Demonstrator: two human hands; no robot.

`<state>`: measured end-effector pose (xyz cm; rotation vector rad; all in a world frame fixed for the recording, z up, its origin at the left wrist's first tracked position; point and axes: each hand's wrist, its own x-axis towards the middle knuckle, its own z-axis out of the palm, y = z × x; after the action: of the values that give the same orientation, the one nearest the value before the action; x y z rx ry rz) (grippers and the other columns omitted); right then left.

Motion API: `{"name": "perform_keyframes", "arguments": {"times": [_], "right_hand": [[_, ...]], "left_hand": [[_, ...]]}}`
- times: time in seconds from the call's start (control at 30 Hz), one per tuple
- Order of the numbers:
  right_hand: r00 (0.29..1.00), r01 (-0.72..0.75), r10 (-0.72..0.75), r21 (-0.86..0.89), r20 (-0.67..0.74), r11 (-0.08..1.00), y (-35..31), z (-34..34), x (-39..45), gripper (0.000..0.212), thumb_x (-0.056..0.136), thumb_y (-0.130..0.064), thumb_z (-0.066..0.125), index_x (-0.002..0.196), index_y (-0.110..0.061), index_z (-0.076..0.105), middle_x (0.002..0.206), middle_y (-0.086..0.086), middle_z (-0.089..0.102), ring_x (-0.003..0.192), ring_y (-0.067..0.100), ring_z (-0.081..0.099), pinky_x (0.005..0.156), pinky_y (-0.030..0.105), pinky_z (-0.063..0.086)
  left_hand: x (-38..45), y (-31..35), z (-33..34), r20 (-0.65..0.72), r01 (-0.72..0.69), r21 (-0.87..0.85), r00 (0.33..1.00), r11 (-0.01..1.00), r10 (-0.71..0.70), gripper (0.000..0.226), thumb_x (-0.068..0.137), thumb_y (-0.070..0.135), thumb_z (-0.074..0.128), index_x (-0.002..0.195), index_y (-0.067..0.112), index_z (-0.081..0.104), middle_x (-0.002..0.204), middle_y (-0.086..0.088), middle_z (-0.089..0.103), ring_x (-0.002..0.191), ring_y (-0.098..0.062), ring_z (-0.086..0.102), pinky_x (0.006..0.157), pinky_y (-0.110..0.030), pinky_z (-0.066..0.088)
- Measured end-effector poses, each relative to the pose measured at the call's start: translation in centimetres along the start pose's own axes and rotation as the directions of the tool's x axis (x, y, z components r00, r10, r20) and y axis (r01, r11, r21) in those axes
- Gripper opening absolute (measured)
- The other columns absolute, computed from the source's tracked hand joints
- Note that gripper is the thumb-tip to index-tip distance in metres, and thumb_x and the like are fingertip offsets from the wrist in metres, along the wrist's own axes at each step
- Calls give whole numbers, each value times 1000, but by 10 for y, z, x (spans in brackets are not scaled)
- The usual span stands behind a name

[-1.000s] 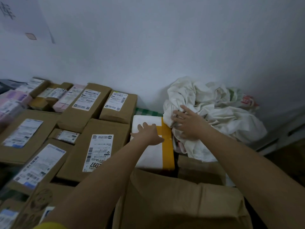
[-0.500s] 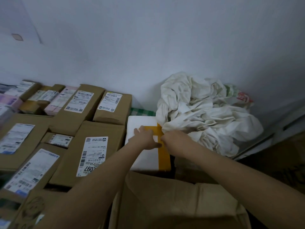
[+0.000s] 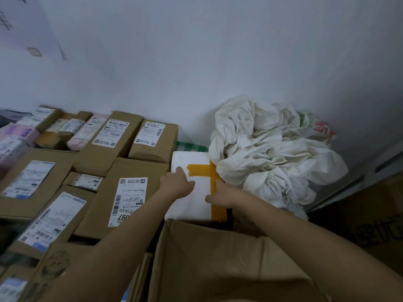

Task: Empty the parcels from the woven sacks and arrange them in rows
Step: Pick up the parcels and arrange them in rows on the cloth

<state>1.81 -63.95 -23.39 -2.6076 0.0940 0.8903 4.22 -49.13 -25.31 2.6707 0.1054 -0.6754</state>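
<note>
Right hand (image 3: 222, 194) had been pulled off the sacks (image 3: 270, 153) and set on the white parcel (image 3: 192, 205), fingers flat, nothing clenched. Left hand (image 3: 177, 184) was kept pressed flat on it too. Parcel seated at row end, beside the sacks; placement judged nearly done.

A green-and-white checked surface (image 3: 189, 146) shows only as a narrow strip at the foot of the pale wall (image 3: 196, 62), the rest covered by parcels. A white parcel crossed with orange tape (image 3: 192, 205) lies just in front of the strip. Left of the white parcel, brown cardboard boxes with printed labels (image 3: 122, 199) sit packed edge to edge in rows, with pink packages (image 3: 87, 132) farther left toward the wall. Right of the white parcel, a heap of crumpled white woven sacks (image 3: 272, 158) rests against the wall, overlapping the parcel's far right corner.
</note>
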Motion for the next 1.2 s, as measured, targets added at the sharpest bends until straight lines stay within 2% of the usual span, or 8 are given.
{"name": "perform_keyframes", "arguments": {"times": [0.27, 0.5, 0.67, 0.8, 0.93, 1.03, 1.13, 1.2], "right_hand": [[991, -35, 54, 155, -125, 987, -2, -7, -7, 74, 97, -49, 43, 153, -14, 11, 158, 10, 20, 140, 32, 31, 110, 42, 35], [939, 101, 59, 434, -339, 895, -9, -35, -24, 62, 96, -51, 42, 147, -17, 33, 150, 9, 35, 133, 29, 38, 103, 36, 35], [921, 207, 63, 620, -384, 757, -28, -55, -43, 84, 80, -77, 30, 143, -22, 41, 143, 5, 46, 130, 27, 44, 108, 47, 34], [902, 315, 39, 716, -431, 623, -26, -68, -53, 57, 96, -58, 38, 141, -22, 41, 127, -4, 49, 113, 18, 50, 95, 36, 40], [891, 410, 18, 820, -454, 400, -29, -85, -67, 31, 100, -47, 39, 106, -26, 61, 105, 3, 66, 94, 17, 62, 87, 32, 49], [875, 476, -48, 838, -482, 265, -35, -96, -74, 31, 100, -26, 41, 121, -18, 62, 102, 6, 68, 87, 16, 64, 75, 25, 50], [798, 599, -173, 728, -577, 334, -44, -102, -80, 44, 91, -4, 39, 124, -21, 62, 87, -6, 69, 79, 9, 64, 63, 19, 48], [799, 602, -206, 748, -565, 280, -51, -105, -87, 46, 90, -3, 37, 121, -28, 60, 85, -9, 67, 81, 9, 62, 63, 22, 45]], "left_hand": [[-10, 0, -21, -128, 57, -436, 984, 898, -125, 58, 92, 34, 48, 144, 16, 29, 143, -14, 38, 132, -35, 30, 105, -44, 31], [-14, -1, -68, -161, -103, -659, 987, 745, -7, 49, 94, 25, 49, 141, 15, 42, 141, -4, 45, 123, -23, 45, 99, -34, 37], [-25, -9, -87, -208, -162, -813, 978, 560, -19, 35, 92, 40, 52, 126, 29, 54, 125, 11, 48, 118, -17, 48, 101, -34, 38], [-36, -15, -100, -194, -174, -918, 981, 357, -23, 42, 81, 58, 57, 110, 31, 66, 111, 0, 68, 101, -22, 65, 94, -44, 49], [-49, -14, -117, -243, -249, -962, 968, 109, 65, 44, 96, 52, 42, 111, 16, 62, 96, -2, 72, 87, -18, 69, 74, -32, 54], [-58, -13, -137, -285, -289, -953, 957, -93, -56, 42, 96, 53, 42, 109, 16, 58, 89, 0, 67, 85, -20, 65, 83, -38, 51], [-68, -13, -155, -294, -310, -950, 927, -34, -231, 48, 96, 54, 37, 86, 13, 60, 84, -6, 67, 89, -29, 64, 95, -47, 49], [-80, -11, -164, -291, -307, -952, 910, -6, -295, 54, 98, 54, 31, 79, 15, 63, 84, -7, 71, 92, -31, 67, 93, -47, 51]]}}
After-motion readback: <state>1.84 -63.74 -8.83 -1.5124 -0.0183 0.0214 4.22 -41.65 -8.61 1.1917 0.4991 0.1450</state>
